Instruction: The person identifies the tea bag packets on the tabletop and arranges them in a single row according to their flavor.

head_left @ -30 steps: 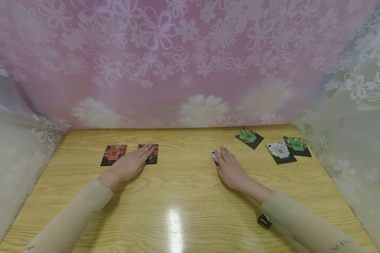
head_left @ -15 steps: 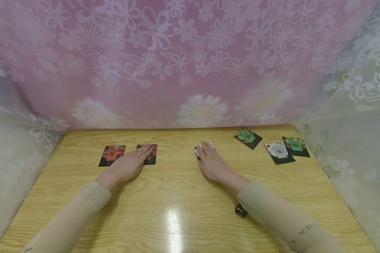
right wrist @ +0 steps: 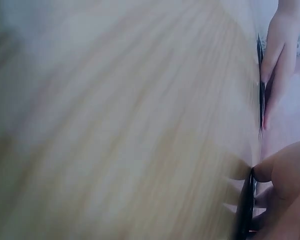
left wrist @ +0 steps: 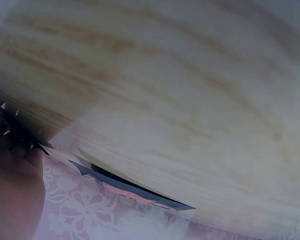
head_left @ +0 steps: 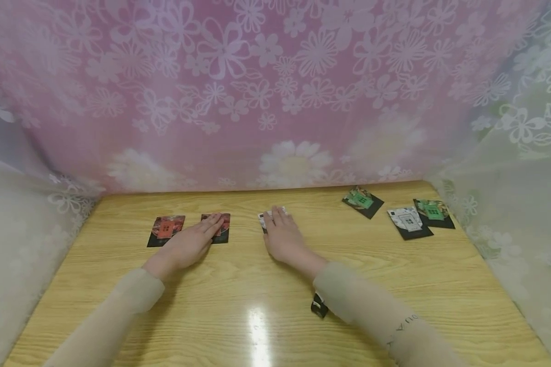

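My left hand (head_left: 188, 248) lies with straight fingers on a flat red-and-black packet (head_left: 224, 235), covering much of it. Another red-and-black packet (head_left: 166, 228) is just to its left, partly behind that hand. Near the middle of the table, the straight fingers of my right hand (head_left: 284, 238) press on a white-and-black packet (head_left: 262, 220), whose left edge and top peek out. In the right wrist view, the dark edge of this packet (right wrist: 246, 202) shows under the fingers. The left wrist view catches the left hand (left wrist: 15, 187) and one packet (left wrist: 132, 191) edge-on.
At the right of the wooden table (head_left: 239, 295) lie two green-and-black packets, one farther back (head_left: 363, 201) and one near the right edge (head_left: 435, 212). The latter touches or overlaps a white-and-black packet (head_left: 409, 223). A pink flowered curtain (head_left: 220, 127) hangs behind.
My right hand has slid the white-and-black packet leftward across the table toward the red-and-black packets. The left hand has stayed in place.
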Demonstrator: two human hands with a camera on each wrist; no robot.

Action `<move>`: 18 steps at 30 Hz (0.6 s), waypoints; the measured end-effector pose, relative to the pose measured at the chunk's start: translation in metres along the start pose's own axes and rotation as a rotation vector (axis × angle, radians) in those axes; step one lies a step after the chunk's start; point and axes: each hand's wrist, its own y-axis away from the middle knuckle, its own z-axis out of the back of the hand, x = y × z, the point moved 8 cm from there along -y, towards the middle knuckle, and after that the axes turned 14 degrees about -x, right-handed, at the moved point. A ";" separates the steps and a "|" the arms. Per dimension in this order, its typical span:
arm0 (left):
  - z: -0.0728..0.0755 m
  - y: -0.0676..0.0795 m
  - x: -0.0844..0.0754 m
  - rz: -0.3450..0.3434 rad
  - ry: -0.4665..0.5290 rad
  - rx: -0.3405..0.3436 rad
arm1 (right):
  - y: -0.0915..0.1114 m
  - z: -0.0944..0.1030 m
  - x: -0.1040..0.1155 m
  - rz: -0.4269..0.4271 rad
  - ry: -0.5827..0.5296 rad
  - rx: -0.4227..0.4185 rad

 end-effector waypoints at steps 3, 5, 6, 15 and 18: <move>0.001 0.001 -0.001 -0.002 -0.001 -0.004 | -0.001 0.000 0.008 -0.019 -0.001 -0.007; 0.002 0.001 -0.002 -0.002 0.007 -0.007 | -0.002 0.001 0.013 -0.023 0.004 -0.011; 0.003 0.001 -0.002 -0.002 0.011 -0.008 | -0.002 0.002 0.015 -0.024 -0.002 -0.020; 0.004 0.000 -0.001 0.005 0.008 -0.010 | -0.002 0.009 0.024 0.035 -0.088 -0.088; 0.002 0.000 0.000 -0.001 -0.006 -0.010 | -0.003 0.012 0.020 0.107 -0.070 -0.104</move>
